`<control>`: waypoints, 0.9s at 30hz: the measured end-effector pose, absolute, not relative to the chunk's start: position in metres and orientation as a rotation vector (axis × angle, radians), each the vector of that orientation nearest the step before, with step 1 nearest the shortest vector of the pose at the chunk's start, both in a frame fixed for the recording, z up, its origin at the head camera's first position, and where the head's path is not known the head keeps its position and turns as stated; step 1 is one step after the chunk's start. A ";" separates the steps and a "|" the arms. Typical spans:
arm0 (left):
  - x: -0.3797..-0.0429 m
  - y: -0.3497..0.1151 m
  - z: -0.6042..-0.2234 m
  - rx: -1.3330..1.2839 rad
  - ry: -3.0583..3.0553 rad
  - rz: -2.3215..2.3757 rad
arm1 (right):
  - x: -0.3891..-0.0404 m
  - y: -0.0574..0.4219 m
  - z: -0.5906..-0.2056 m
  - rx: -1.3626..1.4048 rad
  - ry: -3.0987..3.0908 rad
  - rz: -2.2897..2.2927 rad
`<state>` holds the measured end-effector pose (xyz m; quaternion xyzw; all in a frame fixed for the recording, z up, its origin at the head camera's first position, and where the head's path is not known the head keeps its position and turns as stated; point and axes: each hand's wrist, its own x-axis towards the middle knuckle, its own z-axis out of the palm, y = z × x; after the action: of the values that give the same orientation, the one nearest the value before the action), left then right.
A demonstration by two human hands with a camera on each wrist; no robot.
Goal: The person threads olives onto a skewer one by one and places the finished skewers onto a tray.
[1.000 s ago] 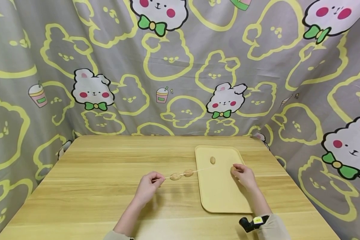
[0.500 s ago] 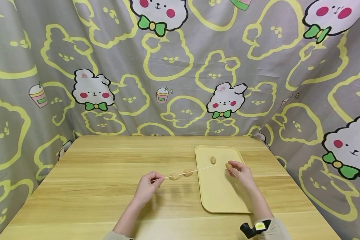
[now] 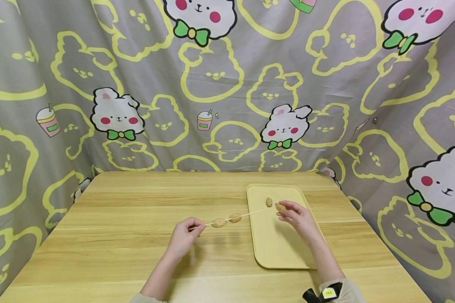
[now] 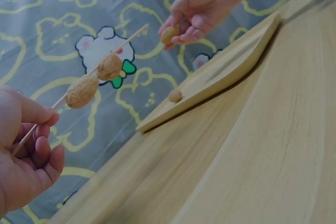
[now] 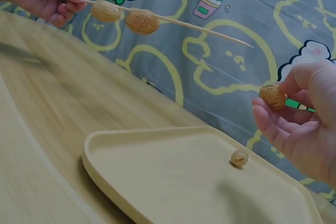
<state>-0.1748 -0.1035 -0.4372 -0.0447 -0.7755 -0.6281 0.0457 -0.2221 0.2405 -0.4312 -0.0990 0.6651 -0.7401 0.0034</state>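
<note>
My left hand (image 3: 183,237) pinches the blunt end of a thin bamboo skewer (image 3: 255,213), held above the table and angled to the right. Two brown, wrinkled food balls, a nearer one (image 4: 82,91) and a farther one (image 4: 109,66), are threaded on it with a small gap between them. The bare pointed tip shows in the right wrist view. Between thumb and fingertips, my right hand (image 3: 301,223) holds another brown food ball (image 5: 273,96), just apart from that tip. One more food ball (image 5: 239,158) lies on the yellow tray (image 5: 142,142).
The tray lies on the right half of the wooden table (image 3: 136,202), under my right hand. A grey patterned curtain (image 3: 227,92) hangs behind the table and at its sides.
My right hand has moved left with its food ball, from the tray's right side to close by the skewer tip. My left hand and the skewer have barely shifted.
</note>
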 end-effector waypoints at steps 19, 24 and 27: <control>-0.172 -0.112 -0.438 -0.112 -2.373 -1.913 | -0.215 0.224 -0.427 -0.553 1.918 -2.329; -0.173 -0.113 -0.436 -0.111 -2.389 -1.886 | -0.216 0.223 -0.429 -0.593 1.904 -2.324; -0.172 -0.114 -0.436 -0.112 -2.390 -1.888 | -0.216 0.224 -0.429 -0.616 1.890 -2.319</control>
<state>-0.1724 -0.1140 -0.4360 -0.0366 -0.7833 -0.6187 0.0470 -0.2156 0.2236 -0.4290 -0.2016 0.6182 -0.7585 0.0434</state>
